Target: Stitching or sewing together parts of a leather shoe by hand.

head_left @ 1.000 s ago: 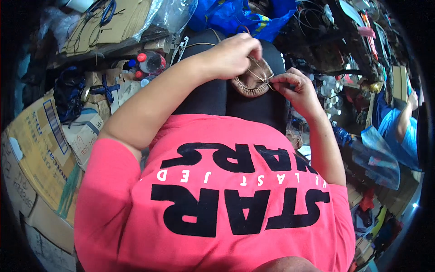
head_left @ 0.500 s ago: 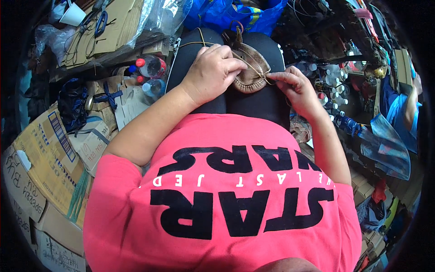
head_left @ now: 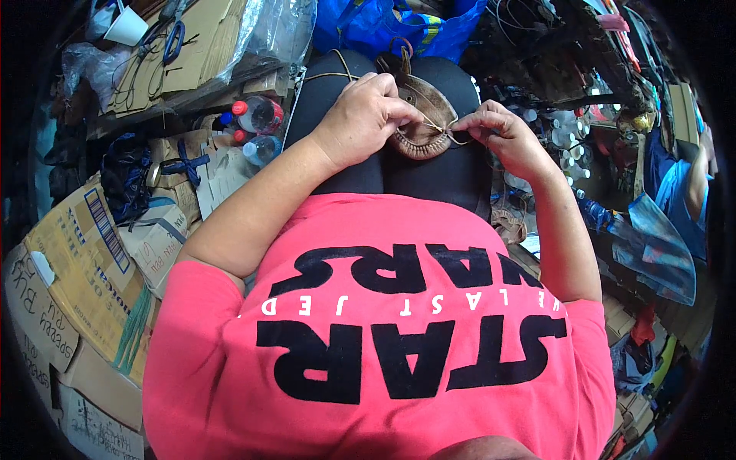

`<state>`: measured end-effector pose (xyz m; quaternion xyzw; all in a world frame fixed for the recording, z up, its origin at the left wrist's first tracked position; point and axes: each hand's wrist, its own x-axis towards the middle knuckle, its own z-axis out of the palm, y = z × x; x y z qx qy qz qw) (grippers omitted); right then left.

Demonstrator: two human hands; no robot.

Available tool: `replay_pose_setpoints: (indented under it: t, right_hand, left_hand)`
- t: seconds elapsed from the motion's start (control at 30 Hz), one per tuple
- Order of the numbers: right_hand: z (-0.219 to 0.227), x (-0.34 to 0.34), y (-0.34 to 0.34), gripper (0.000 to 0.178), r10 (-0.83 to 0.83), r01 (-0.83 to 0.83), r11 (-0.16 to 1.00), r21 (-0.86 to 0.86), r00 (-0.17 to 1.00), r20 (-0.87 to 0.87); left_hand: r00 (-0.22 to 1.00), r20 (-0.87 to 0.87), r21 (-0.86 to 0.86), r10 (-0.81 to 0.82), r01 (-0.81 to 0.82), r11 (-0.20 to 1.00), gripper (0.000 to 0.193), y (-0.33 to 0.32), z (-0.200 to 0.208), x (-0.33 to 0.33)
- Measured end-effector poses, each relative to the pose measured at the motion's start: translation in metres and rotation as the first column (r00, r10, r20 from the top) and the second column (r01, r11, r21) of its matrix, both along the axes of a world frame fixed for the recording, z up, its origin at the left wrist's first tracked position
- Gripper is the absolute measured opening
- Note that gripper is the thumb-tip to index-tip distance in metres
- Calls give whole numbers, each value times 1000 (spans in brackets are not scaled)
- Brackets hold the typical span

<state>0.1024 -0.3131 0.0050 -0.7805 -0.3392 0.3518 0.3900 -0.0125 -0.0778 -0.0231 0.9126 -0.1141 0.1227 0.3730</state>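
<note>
On my dark-trousered thighs rests a brown leather moccasin-style shoe (head_left: 420, 148), its gathered, stitched toe seam turned toward me. A thin tan lace (head_left: 330, 73) loops over my left thigh and runs up to the shoe. My left hand (head_left: 360, 123) is closed in a pinch on the lace, just above the toe seam. At the seam's right side my right hand (head_left: 502, 136) also pinches, thumb and forefinger together on a strand of the lace. The strands cross between the two hands. My fingertips hide part of the lace.
A blue bag (head_left: 399, 31) lies beyond my knees. Plastic bottles (head_left: 259, 115) stand by my left leg, near flat cardboard with blue-handled scissors (head_left: 175, 40). Cardboard boxes (head_left: 80, 268) are stacked at left. More bottles (head_left: 571, 142) lie at right, where another person's arm (head_left: 698, 180) shows.
My left fingertips have come slightly closer to the toe seam. My right hand has shifted a little to the right and up, away from the shoe's edge.
</note>
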Motion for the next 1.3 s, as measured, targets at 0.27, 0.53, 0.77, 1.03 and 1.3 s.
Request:
replay_pose_setpoints:
  t: [0.27, 0.53, 0.77, 1.03, 1.3]
  right_hand:
    - [3, 1, 1, 30, 0, 0, 1000, 2, 1000, -26]
    - [-2, 4, -5, 44, 10, -9, 1000, 11, 992, -123]
    - [-3, 5, -3, 35, 25, -24, 1000, 7, 992, -121]
    - [-8, 10, -6, 29, 58, -49, 997, 54, 983, -174]
    - [-4, 10, -2, 28, 49, -48, 999, 12, 981, -187]
  left_hand:
    - [1000, -24, -4, -6, 6, 1000, 17, 1, 0, 1]
    - [1000, 12, -51, -12, 13, 999, 23, 1, -2, -1]
    - [1000, 23, -67, -22, 23, 997, 21, -2, -2, 2]
    - [992, -8, -64, -125, 125, 990, 23, 2, -5, 4]
    - [990, -68, -128, -126, 116, 985, 21, 0, -5, 8]
